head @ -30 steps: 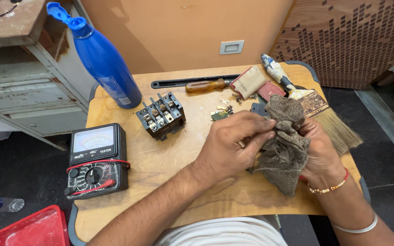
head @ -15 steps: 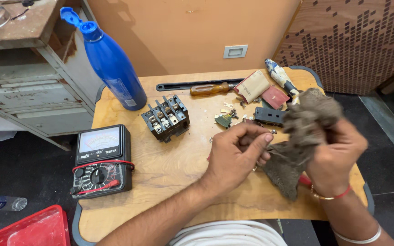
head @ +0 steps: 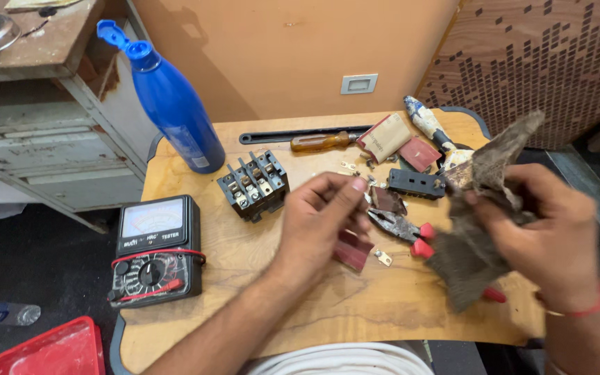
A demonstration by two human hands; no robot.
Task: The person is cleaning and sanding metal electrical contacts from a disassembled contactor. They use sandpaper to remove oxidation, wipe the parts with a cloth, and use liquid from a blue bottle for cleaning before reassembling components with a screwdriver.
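Right hand: clamped on a dirty rag, lifted above the worktop's right side.
Left hand: fingertips pinched together, something tiny maybe, cannot tell.
Below: red-handled pliers.

bare table between multimeter and left hand, pliers cluttering centre
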